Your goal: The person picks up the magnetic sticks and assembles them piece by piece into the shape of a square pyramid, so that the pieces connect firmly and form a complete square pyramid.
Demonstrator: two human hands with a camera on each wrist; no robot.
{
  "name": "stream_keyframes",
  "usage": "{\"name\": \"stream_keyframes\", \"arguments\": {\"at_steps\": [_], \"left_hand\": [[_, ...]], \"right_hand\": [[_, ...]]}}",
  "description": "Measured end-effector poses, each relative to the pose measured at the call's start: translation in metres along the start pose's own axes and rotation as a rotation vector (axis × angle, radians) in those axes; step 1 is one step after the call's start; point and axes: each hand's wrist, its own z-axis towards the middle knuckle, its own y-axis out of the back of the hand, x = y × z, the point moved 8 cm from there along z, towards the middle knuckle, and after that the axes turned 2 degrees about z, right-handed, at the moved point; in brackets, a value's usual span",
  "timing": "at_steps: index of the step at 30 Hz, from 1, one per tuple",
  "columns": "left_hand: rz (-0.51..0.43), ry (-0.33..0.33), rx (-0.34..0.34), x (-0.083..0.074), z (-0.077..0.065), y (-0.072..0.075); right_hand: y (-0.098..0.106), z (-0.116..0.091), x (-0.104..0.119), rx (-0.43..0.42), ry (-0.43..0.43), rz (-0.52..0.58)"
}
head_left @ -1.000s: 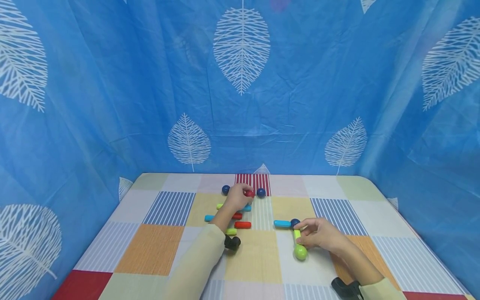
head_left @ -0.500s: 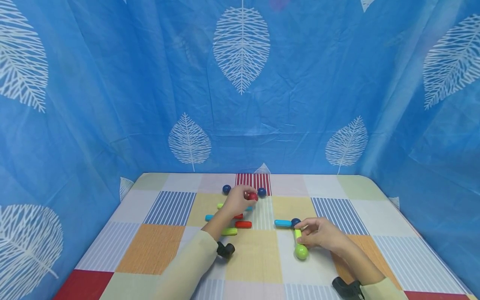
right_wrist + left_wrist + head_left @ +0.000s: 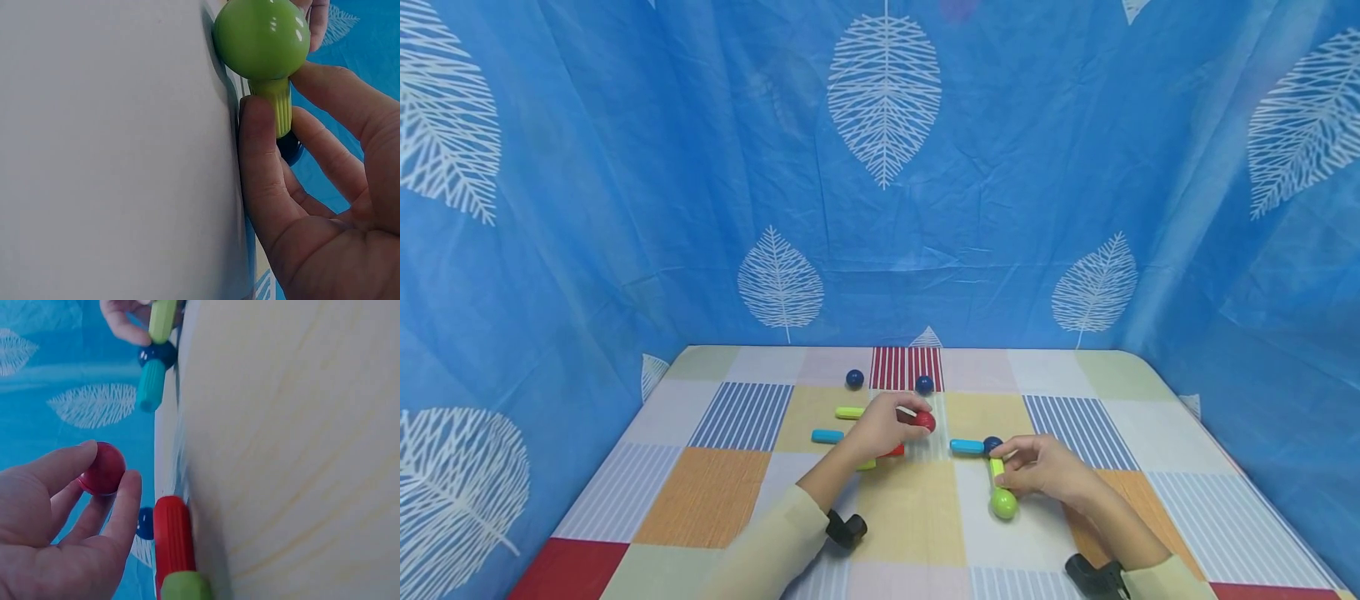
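A red ball (image 3: pixel 926 422) is pinched between the thumb and fingertips of my left hand (image 3: pixel 886 423), held just above the cloth; the left wrist view shows the same red ball (image 3: pixel 104 469). My right hand (image 3: pixel 1047 469) grips a yellow-green stick (image 3: pixel 997 470) lying on the table. One end of that stick meets a green ball (image 3: pixel 1003 503), the other a dark blue ball (image 3: pixel 992 446). From the blue ball a light blue stick (image 3: pixel 967 447) points left. The right wrist view has the green ball (image 3: pixel 262 37) up close, with thumb and fingers around the stick.
Behind my left hand lie two loose dark blue balls (image 3: pixel 854 379). Around and under that hand are a yellow-green stick (image 3: pixel 850 412), a light blue stick (image 3: pixel 827 436) and a partly hidden red stick (image 3: pixel 896 451). A patchwork cloth (image 3: pixel 910 517) covers the table; a blue curtain (image 3: pixel 1000 167) surrounds it.
My left hand has carried the red ball toward me and to the right, away from the two loose blue balls. The right hand stays in place on the yellow-green stick.
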Motion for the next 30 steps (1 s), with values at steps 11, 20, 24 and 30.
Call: {"name": "stream_keyframes", "arguments": {"at_steps": [11,20,24,30], "left_hand": [[-0.027,0.008,-0.017,-0.001,-0.010,-0.016],[0.058,0.018,-0.009,-0.005,-0.005,-0.029],[0.092,0.027,-0.003,-0.006,-0.002,-0.034],[0.154,0.003,-0.013,-0.012,-0.002,-0.035]], "right_hand": [[0.000,-0.001,0.000,-0.005,-0.008,0.013],[0.000,-0.001,-0.001,-0.008,-0.010,0.009],[0.000,0.000,-0.001,-0.013,-0.015,0.004],[0.000,0.000,0.000,-0.021,-0.016,-0.006]]}}
